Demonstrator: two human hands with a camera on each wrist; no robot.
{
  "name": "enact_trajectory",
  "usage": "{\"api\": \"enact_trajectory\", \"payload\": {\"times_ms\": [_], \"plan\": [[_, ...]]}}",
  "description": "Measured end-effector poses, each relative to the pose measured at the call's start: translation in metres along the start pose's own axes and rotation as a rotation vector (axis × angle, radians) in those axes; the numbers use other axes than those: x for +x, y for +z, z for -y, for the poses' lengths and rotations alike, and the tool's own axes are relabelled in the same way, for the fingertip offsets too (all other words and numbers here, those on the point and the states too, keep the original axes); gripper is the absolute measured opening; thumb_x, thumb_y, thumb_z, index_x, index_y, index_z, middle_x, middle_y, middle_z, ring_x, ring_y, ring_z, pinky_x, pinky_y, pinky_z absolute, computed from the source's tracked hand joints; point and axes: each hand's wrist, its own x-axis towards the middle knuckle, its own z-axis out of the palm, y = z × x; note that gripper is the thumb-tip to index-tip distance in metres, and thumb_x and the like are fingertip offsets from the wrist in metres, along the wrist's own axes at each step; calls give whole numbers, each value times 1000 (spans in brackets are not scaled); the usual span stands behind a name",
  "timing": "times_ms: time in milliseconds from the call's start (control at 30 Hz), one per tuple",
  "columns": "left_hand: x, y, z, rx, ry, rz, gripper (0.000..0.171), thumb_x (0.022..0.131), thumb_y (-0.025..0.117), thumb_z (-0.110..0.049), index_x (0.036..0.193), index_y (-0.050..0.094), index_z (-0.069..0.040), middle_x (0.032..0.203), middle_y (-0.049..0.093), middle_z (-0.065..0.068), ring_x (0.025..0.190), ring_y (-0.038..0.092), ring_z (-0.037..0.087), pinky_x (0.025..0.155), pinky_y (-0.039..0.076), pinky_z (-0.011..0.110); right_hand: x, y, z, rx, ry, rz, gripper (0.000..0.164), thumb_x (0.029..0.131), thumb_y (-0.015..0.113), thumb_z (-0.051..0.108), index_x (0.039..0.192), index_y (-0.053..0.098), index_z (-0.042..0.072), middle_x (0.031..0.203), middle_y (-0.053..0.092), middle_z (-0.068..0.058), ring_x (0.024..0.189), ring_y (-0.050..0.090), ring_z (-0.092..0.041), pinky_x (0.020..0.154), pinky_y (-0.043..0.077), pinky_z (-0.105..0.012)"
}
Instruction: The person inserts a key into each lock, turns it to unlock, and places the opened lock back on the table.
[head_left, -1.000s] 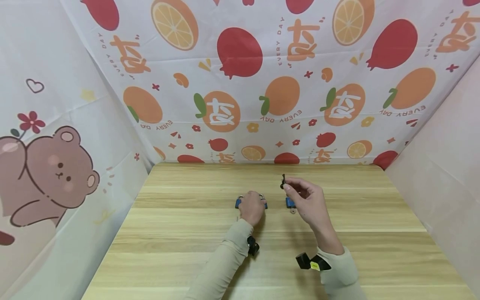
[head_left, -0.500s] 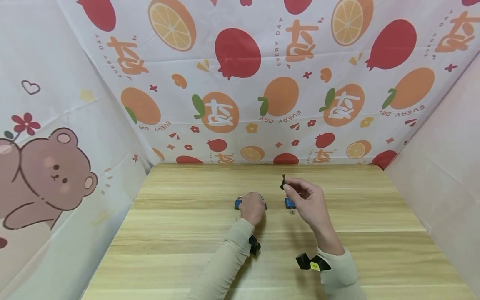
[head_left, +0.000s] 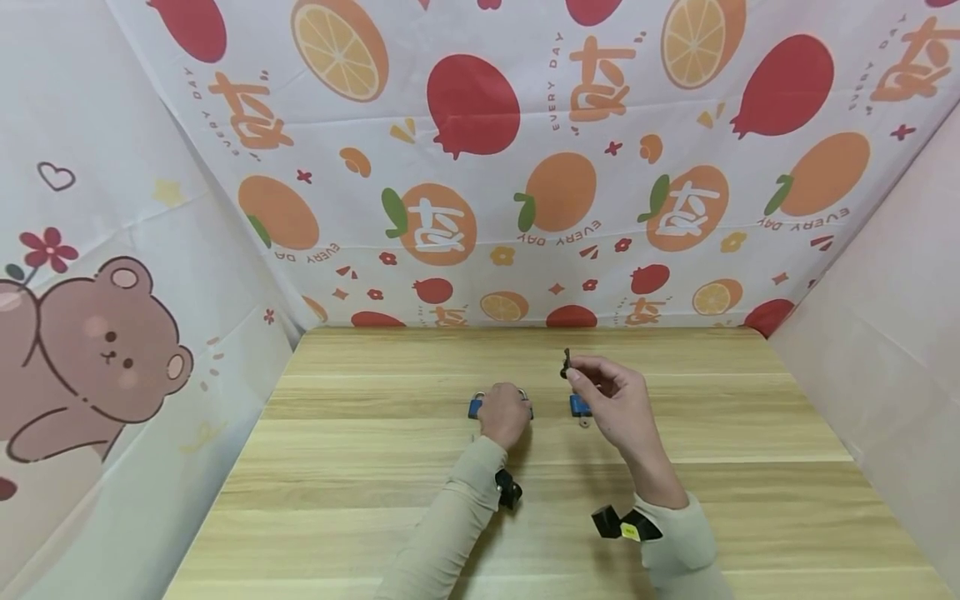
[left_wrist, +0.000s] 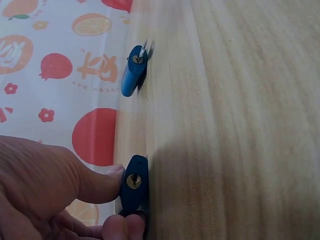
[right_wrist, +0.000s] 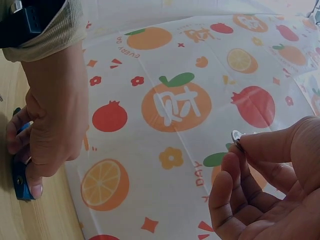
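Note:
My left hand (head_left: 504,414) grips a blue padlock (left_wrist: 134,192) by its sides. The left wrist view shows its brass keyhole bare, between the thumb and fingers. Just left of this hand, a second blue padlock (head_left: 476,409) is partly covered by it. My right hand (head_left: 617,407) is raised and pinches a small metal key (right_wrist: 236,138) between thumb and fingers; most of the key is hidden in the right wrist view. Below the right hand lies a third blue padlock (head_left: 579,406), with a key (left_wrist: 143,51) in its keyhole.
All the padlocks are on a wood-grain table (head_left: 360,500). A fruit-print sheet (head_left: 487,200) hangs behind its far edge, and a bear-print sheet (head_left: 112,333) stands to the left. A pale sheet (head_left: 877,358) borders the right side.
Both hands keep their places and grips. The head view has shifted only slightly.

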Motion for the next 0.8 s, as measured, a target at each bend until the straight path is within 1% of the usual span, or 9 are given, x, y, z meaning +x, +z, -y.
{"api": "enact_trajectory", "payload": {"times_ms": [100, 267, 400, 500, 567, 667, 733, 800], "plan": [[0, -1, 1, -11, 5, 4, 59, 95, 69, -18, 49, 32, -18, 54, 30, -3, 48, 37, 16, 43, 29, 31, 0, 0, -1, -3, -6, 1, 24, 98, 68, 22, 114, 74, 6, 100, 74, -5, 84, 66, -11, 71, 55, -24], [0, -3, 4, -25, 26, 12, 58, 94, 67, -14, 49, 32, -17, 51, 27, -4, 46, 32, 14, 40, 23, 28, 1, 1, -2, 2, -12, 5, 23, 98, 68, 20, 114, 74, 5, 101, 73, -10, 83, 65, -10, 71, 56, -25], [-1, -5, 4, -44, 36, 16, 58, 93, 67, -13, 48, 30, -19, 49, 24, -6, 45, 29, 13, 40, 20, 27, 2, 1, -2, 1, -4, 5, 24, 98, 68, 22, 114, 74, 5, 100, 73, -7, 83, 65, -10, 70, 55, -23], [-2, -7, 3, -60, 44, 5, 59, 92, 68, -12, 48, 30, -19, 49, 22, -7, 44, 27, 13, 40, 19, 27, 2, 1, -1, 1, -7, 7, 24, 98, 68, 22, 114, 74, 5, 100, 73, -6, 83, 65, -10, 71, 55, -22], [-2, -6, 3, -70, 45, 4, 56, 93, 68, -13, 50, 32, -18, 50, 23, -6, 45, 28, 14, 41, 20, 28, 1, 1, 0, 1, -12, 5, 24, 98, 68, 21, 114, 74, 4, 100, 73, -8, 83, 65, -10, 71, 55, -23], [-4, -5, 2, -69, 37, -2, 41, 93, 69, -15, 62, 42, -11, 57, 33, 0, 51, 36, 18, 45, 28, 32, 0, 1, -1, -2, -9, 1, 23, 98, 68, 19, 114, 74, 4, 100, 73, -10, 83, 65, -9, 71, 56, -24], [-5, -3, 2, -59, 27, -3, 29, 93, 69, -17, 74, 50, -6, 63, 42, 4, 56, 43, 21, 48, 34, 35, -1, 1, -1, -6, -4, 2, 23, 98, 68, 20, 114, 74, 4, 100, 74, -9, 83, 66, -9, 71, 56, -25], [-5, -2, 1, -47, 26, -11, 25, 93, 70, -19, 86, 54, -2, 70, 49, 8, 61, 49, 24, 51, 40, 38, -1, 1, -1, -6, -1, 4, 23, 98, 68, 20, 114, 74, 4, 100, 74, -5, 83, 65, -9, 71, 55, -25]]}}
